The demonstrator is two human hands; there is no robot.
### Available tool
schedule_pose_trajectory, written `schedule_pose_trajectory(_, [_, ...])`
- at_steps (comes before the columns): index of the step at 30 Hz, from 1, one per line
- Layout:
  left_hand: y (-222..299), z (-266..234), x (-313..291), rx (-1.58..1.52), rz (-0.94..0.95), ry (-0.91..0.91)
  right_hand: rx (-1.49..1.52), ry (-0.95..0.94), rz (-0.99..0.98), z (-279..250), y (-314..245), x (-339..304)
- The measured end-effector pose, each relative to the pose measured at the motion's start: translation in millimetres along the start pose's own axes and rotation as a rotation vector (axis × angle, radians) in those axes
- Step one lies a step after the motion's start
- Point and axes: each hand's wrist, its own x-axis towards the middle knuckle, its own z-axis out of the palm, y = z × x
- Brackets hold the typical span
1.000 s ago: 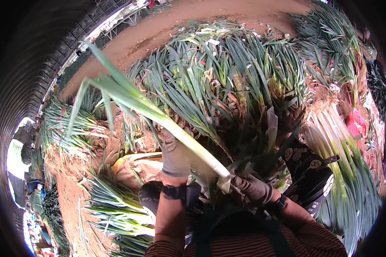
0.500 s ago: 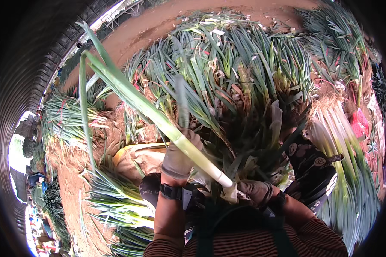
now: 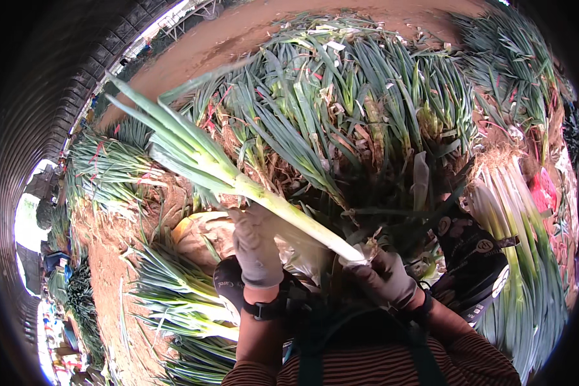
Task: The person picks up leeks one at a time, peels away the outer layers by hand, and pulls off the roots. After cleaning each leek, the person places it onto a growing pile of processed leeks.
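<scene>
A long leek (image 3: 289, 215) slants across the middle, its green leaves up at the left and its white root end low at the right. My gloved right hand (image 3: 389, 280) is closed round the root end. Just under the stalk, where the leaves fan out, is my gloved left hand (image 3: 257, 251). Its fingers are curled close to the leek; what they hold is hidden and partly blurred.
A large heap of leeks (image 3: 367, 96) lies ahead. Trimmed leeks (image 3: 508, 212) with roots lie at the right, more leeks (image 3: 180, 289) at the lower left. A pale sack (image 3: 206, 238) rests beside my left hand. Brown soil (image 3: 103, 276) shows at left.
My left hand has shifted slightly left and down, off the top of the stalk to below it. The leek has turned, its leaves now spread lower; the right hand has risen slightly.
</scene>
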Motion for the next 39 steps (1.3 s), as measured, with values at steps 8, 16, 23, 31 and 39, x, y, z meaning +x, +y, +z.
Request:
schedule_pose_trajectory(8, [33.8, 50.9, -10.7, 0.486, -0.021, -0.016, -0.721, 0.413, -0.423, 4.1, 5.4, 9.4])
schedule_pose_trajectory(16, [48.1, 84.4, -21.2, 0.184, -0.169, -0.015, -0.583, 0.342, -0.342, -0.1, 2.2, 10.6])
schedule_pose_trajectory(23, [27.2, 60.6, -18.8, 0.505, -0.038, -0.035, -0.067, 0.227, -0.190, 4.7, 6.6, 2.3])
schedule_pose_trajectory(31, [25.4, 98.2, -27.8, 0.766, -0.579, -0.303, 0.622, -0.139, 0.285, -14.6, 6.8, -9.4])
schedule_pose_trajectory(39, [-36.0, 4.4, -39.2, 1.444, -0.512, -0.046, 0.462, -0.096, 0.264, -24.2, -10.7, -4.0])
